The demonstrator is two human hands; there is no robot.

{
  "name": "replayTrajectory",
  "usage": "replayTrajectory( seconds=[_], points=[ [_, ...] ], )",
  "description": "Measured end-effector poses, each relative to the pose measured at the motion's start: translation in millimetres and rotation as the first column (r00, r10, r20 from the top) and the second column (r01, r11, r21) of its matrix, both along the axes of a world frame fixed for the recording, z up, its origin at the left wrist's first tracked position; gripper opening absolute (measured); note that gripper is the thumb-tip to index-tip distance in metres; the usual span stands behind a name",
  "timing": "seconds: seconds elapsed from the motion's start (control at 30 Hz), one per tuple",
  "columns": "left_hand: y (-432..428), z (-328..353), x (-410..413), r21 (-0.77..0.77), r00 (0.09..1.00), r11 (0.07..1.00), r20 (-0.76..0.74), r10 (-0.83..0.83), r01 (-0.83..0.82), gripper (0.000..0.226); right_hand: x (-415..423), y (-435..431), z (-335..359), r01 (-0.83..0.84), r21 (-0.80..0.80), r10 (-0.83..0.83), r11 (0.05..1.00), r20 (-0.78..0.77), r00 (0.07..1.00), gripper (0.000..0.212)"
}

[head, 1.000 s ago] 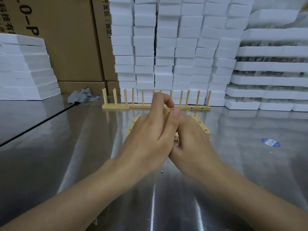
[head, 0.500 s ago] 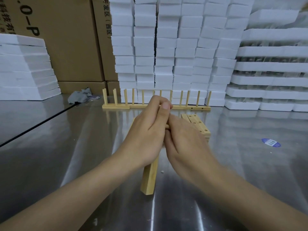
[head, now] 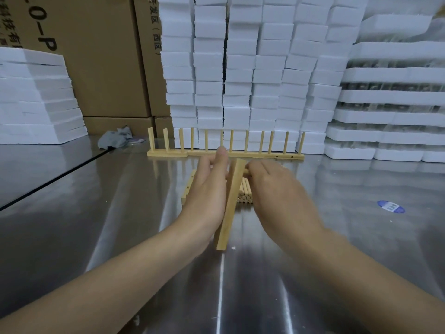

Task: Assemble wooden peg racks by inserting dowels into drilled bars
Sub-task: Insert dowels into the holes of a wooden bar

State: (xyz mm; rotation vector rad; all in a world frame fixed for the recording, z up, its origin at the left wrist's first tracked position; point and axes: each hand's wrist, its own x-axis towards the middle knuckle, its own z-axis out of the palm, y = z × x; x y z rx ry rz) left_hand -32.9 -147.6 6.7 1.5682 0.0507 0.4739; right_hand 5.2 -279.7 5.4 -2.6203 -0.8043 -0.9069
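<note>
A broad sheet-steel table (head: pixel 96 225), brushed and glaring with reflections, fills the near space. Behind it rise columns of white foam blocks (head: pixel 265 68), crumbly at the edges, with flat foam slabs (head: pixel 36 97) stacked on the left and brown cardboard boxes (head: pixel 103 56) printed in black between them.

At the table's far edge stands a finished pale wooden peg rack (head: pixel 265 155), a long square bar with a row of round pegs upright.

The left hand (head: pixel 207 189) lies nearly flat, fingers straight, pressed along the left face of a long pale square-edged wooden bar (head: pixel 231 208). That bar stands on edge and slanted, its near end on the steel, its far end raised between the hands.

The right hand (head: pixel 277 189), a little blurred, has its fingers curled, pinching a short round wooden dowel (head: pixel 246 171) whose tip meets the bar's right face.

Behind the bar lie a bundle of smooth round dowels (head: pixel 244 195) and, under the left hand, stacked drilled bars (head: pixel 189 186). A crumpled grey rag (head: pixel 115 138) sits far left; an oval blue sticker (head: pixel 390 206) right.
</note>
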Motion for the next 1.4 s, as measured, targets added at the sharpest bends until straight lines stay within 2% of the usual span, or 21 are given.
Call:
replayTrajectory(
  seconds=[0.03,0.13,0.17,0.23,0.27,0.33,0.4,0.6,0.7,0.77,0.83,0.93,1.0,1.1,1.23,1.4],
  points=[
    [1,0,0,0.03,1.0,0.999,-0.01,-0.029,0.03,0.047,2,-3,2,0.022,-0.006,-0.022,1.0,-0.028,0.999,0.042],
    [-2,-3,-1,0.096,0.99,0.985,-0.022,-0.142,0.143,0.029,11,-11,3,0.025,0.029,-0.023,0.999,-0.067,0.998,0.044],
    [-4,-5,-1,0.124,0.988,0.98,-0.007,-0.155,0.155,0.023,13,-11,2,0.013,0.039,-0.01,0.999,-0.07,0.998,0.039],
    [-8,-10,0,0.143,0.986,0.979,0.054,-0.156,0.147,0.013,15,-11,-1,-0.035,0.082,0.039,0.996,-0.05,0.998,0.014],
    [-9,-11,1,0.131,0.984,0.981,0.086,-0.155,0.143,0.013,15,-10,-2,-0.048,0.112,0.052,0.993,-0.035,0.998,0.011],
    [-9,-12,2,0.115,0.98,0.983,0.123,-0.154,0.14,0.022,14,-8,-3,-0.069,0.139,0.071,0.988,-0.011,0.997,0.021],
    [-8,-13,3,0.124,0.977,0.982,0.143,-0.157,0.139,0.026,13,-5,-3,-0.073,0.153,0.068,0.986,0.037,0.997,0.015],
    [-9,-18,0,0.376,0.967,0.926,0.217,-0.131,0.041,0.029,14,-5,-6,-0.108,0.265,0.119,0.958,-0.026,0.993,0.017],
    [-10,-15,-3,0.446,0.968,0.895,0.222,-0.121,0.009,0.031,16,-6,-5,-0.055,0.308,0.094,0.95,-0.113,0.989,0.017],
    [-10,-14,-4,0.492,0.973,0.871,0.194,-0.125,0.014,0.034,19,-8,-7,0.008,0.277,0.029,0.961,-0.131,0.991,0.016],
    [-11,-13,-6,0.528,0.98,0.845,0.11,-0.165,0.083,0.048,21,-11,-8,0.059,0.185,-0.035,0.981,-0.131,0.991,0.02],
    [-13,-9,-12,0.462,0.942,0.821,-0.135,-0.308,0.335,0.09,20,-9,-6,0.059,0.065,-0.046,0.996,-0.186,0.981,0.028],
    [-15,-7,-17,0.377,0.888,0.805,-0.237,-0.395,0.459,0.105,19,-9,-4,0.043,0.024,-0.036,0.999,-0.25,0.967,0.029],
    [-13,-8,-18,0.377,0.857,0.769,-0.221,-0.466,0.516,0.105,19,-15,-1,-0.008,0.014,0.011,1.0,-0.303,0.953,0.03],
    [-7,-3,-16,0.462,0.847,0.712,-0.229,-0.48,0.529,0.108,21,-22,5,-0.069,0.078,0.09,0.995,-0.312,0.946,0.042],
    [8,8,-13,0.599,0.845,0.616,-0.223,-0.486,0.512,0.112,23,-24,12,-0.129,0.121,0.158,0.984,-0.274,0.949,0.044]
  ],
)
